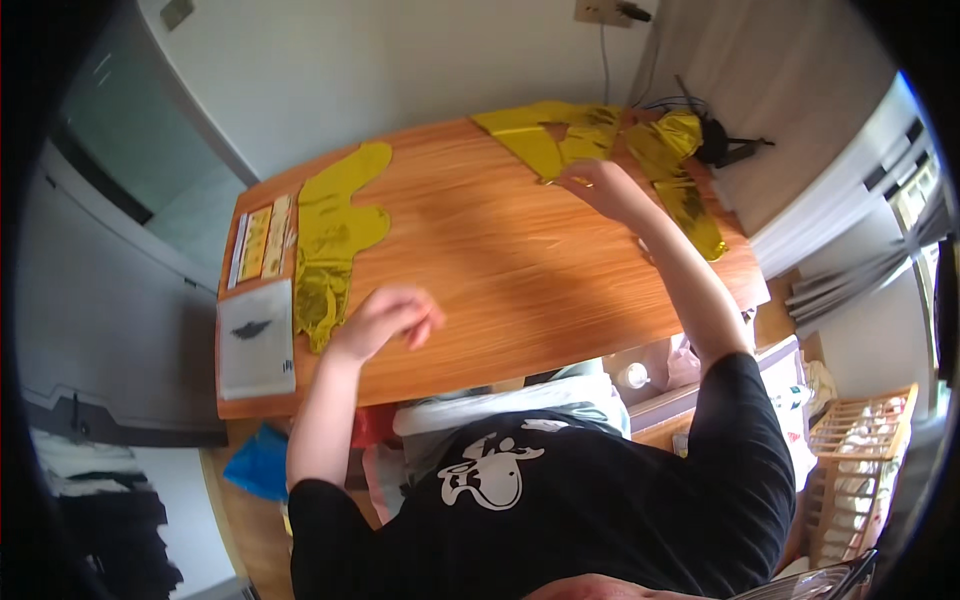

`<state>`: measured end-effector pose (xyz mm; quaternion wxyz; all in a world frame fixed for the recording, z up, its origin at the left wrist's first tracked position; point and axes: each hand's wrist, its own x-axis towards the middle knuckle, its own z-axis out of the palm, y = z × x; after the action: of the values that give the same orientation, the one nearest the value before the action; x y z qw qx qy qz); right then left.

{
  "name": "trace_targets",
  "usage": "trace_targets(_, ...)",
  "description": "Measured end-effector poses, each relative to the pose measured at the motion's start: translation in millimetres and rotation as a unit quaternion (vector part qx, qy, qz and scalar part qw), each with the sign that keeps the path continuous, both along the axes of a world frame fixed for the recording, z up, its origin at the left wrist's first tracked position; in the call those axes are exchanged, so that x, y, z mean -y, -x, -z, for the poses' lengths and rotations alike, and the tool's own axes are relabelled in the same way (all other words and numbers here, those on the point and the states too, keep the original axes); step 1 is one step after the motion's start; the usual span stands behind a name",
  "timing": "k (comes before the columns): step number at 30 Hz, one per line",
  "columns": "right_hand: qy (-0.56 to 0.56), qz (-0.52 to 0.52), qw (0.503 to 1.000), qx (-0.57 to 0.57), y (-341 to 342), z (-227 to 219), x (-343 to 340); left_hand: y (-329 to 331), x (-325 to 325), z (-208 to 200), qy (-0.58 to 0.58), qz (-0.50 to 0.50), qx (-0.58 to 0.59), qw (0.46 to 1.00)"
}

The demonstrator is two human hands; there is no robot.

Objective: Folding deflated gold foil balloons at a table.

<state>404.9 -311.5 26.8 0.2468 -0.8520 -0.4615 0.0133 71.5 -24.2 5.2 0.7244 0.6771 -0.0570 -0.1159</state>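
At the back right of the table, my right hand (598,190) is closed in a pinch at the near edge of a flat gold foil balloon (530,139). Its fingertips partly cover the spot they grip. Over the table's left half hovers my left hand (392,318), slightly blurred, with loosely bent fingers and nothing visible in them. Just beyond that hand lies another flat gold foil balloon (325,215) with a rounded, lobed outline, apart from the fingers. More crumpled gold foil (690,205) spreads along the right edge, partly behind my right forearm.
The wooden table (480,270) carries a white packet (257,340) and a printed card (262,243) on its left side. A black stand-like object (725,143) and cables sit at the far right corner. Below are a blue bag (258,462) and a wooden rack (860,440).
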Motion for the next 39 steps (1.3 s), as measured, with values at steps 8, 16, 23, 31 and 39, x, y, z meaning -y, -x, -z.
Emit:
trace_targets(8,0.009,-0.029,0.999,0.039,-80.3,95.4,-33.7,-236.3,51.0,105.7,-0.351,-0.249,0.169,0.887)
trace_targets(16,-0.053,0.017,0.998,-0.038,-76.4,94.5,-16.1,-292.5,84.3,89.1,-0.596,-0.249,0.133,0.751)
trace_targets(23,-0.024,0.091,0.993,-0.069,-72.3,98.9,-20.8,-320.7,81.3,76.1,-0.62,-0.188,0.079,0.758)
trace_targets(31,-0.039,0.139,0.989,-0.041,-72.5,93.6,-27.3,-324.0,73.7,78.6,-0.611,-0.168,0.107,0.767)
trace_targets(39,-0.03,0.158,0.984,-0.072,-92.2,80.2,-26.2,-325.0,79.4,76.1,-0.628,-0.157,0.114,0.754)
